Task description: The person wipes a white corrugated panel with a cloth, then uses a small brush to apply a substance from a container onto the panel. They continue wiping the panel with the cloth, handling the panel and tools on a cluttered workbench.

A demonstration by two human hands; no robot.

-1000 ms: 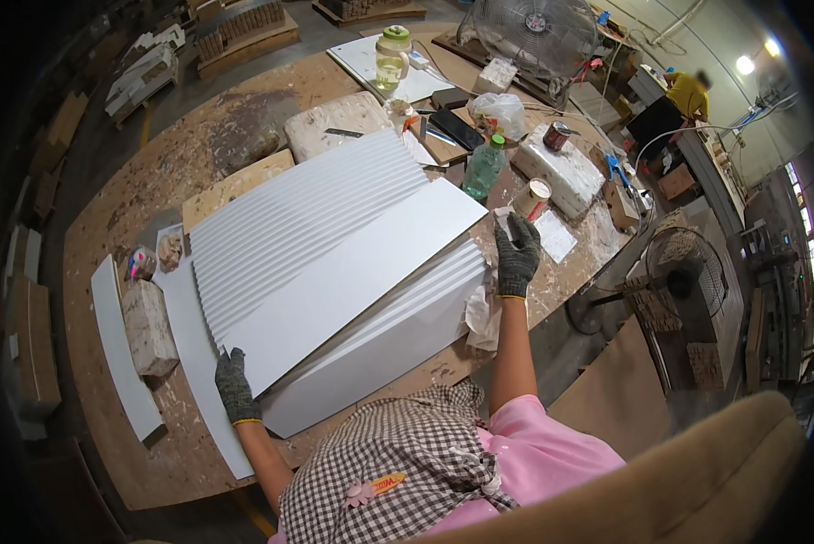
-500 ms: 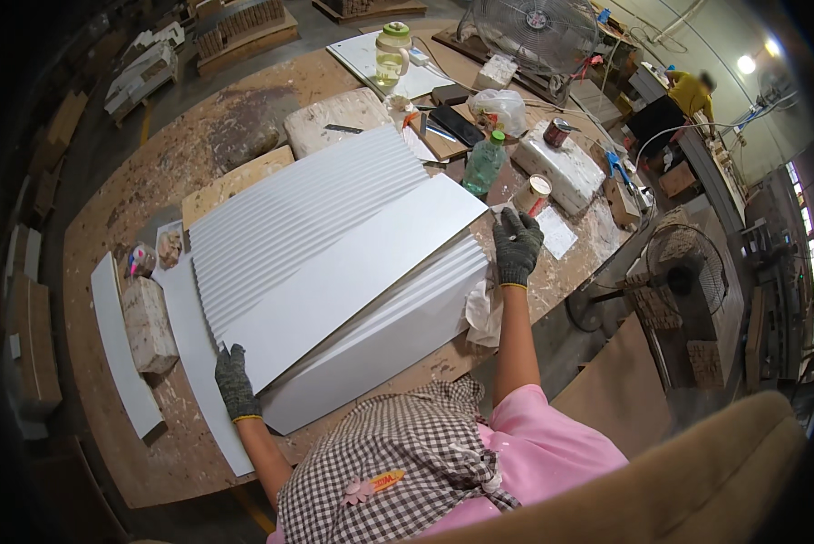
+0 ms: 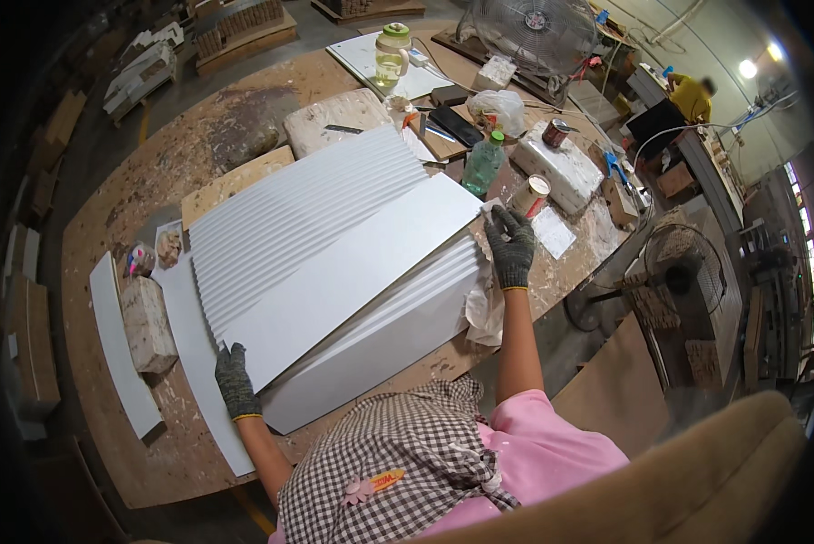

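Note:
A long smooth white panel (image 3: 362, 267) lies slanting across a stack of ribbed white boards (image 3: 307, 195). At the panel's near left end, my left hand (image 3: 236, 383), in a dark grey knitted glove, grips the corner with its fingers closed. My right hand (image 3: 512, 249), gloved alike, is at the far right end of the panel, its fingers bent around a small white scrap (image 3: 491, 210) that looks like cloth or paper. Below my right hand, a crumpled white cloth (image 3: 485, 315) hangs beside the stack.
The stained worktable (image 3: 90, 213) also bears a green bottle (image 3: 485, 165), a paper cup (image 3: 529, 194), a can (image 3: 556, 133), a lidded jug (image 3: 392, 56) and white-smeared blocks (image 3: 149, 325). Fans (image 3: 536, 41) stand behind and at right. A person in yellow (image 3: 690, 98) is far off.
My right hand has shifted slightly left along with the white scrap, at the panel's right end. My left hand and the panel stay nearly where they were.

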